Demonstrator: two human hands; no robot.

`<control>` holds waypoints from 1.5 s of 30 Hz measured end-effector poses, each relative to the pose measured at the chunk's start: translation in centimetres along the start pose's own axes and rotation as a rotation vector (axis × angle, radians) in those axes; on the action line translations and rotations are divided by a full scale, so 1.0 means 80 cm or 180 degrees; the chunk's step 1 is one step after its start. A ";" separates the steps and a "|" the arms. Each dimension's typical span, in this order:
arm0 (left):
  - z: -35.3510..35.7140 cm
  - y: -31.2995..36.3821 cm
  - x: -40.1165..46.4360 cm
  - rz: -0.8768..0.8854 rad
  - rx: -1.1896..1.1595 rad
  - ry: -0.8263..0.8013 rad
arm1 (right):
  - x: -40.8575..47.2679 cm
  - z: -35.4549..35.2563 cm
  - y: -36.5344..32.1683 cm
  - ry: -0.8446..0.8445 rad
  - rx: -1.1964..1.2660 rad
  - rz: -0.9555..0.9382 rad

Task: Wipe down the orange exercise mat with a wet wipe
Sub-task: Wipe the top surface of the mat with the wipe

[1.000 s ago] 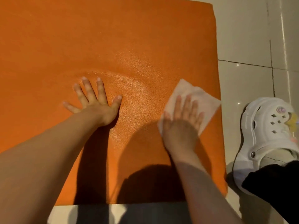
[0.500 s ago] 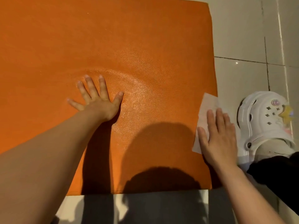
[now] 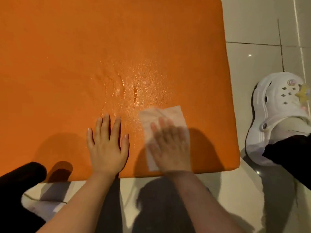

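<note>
The orange exercise mat (image 3: 84, 56) lies flat on a tiled floor and fills most of the view; a wet, glistening patch shows near its middle. My left hand (image 3: 107, 145) rests palm down on the mat near its front edge, fingers straight and spread. Just to its right, my right hand (image 3: 170, 145) presses flat on a white wet wipe (image 3: 170, 113) spread on the mat; this hand is blurred by motion. The wipe's far corners stick out beyond the fingers.
Pale floor tiles (image 3: 252, 22) border the mat on the right and front. A white clog (image 3: 276, 115) on a foot stands right of the mat, with a black trouser leg (image 3: 289, 158) over it. Another black-clad leg (image 3: 18, 187) is at the lower left.
My right hand slid the wipe off the mat's right edge, then back left onto the mat. My left hand pulled back toward the front edge. The view shifted nearer that edge.
</note>
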State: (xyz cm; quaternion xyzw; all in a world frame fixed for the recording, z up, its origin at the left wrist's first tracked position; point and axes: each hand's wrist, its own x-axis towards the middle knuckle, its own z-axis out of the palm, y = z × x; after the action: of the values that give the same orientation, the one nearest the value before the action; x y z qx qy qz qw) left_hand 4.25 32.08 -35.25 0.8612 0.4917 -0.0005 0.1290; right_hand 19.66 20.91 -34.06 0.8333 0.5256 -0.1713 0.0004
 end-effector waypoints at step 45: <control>-0.033 -0.089 0.089 -0.0878 -0.0568 0.0877 | 0.019 0.031 -0.080 0.0231 -0.0132 -0.0371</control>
State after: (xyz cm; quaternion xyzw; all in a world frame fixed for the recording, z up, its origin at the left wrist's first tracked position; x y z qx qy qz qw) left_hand 1.61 42.14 -35.17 0.7628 0.6160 0.1431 0.1351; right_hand 13.91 24.69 -35.69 0.8067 0.5765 -0.1297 -0.0114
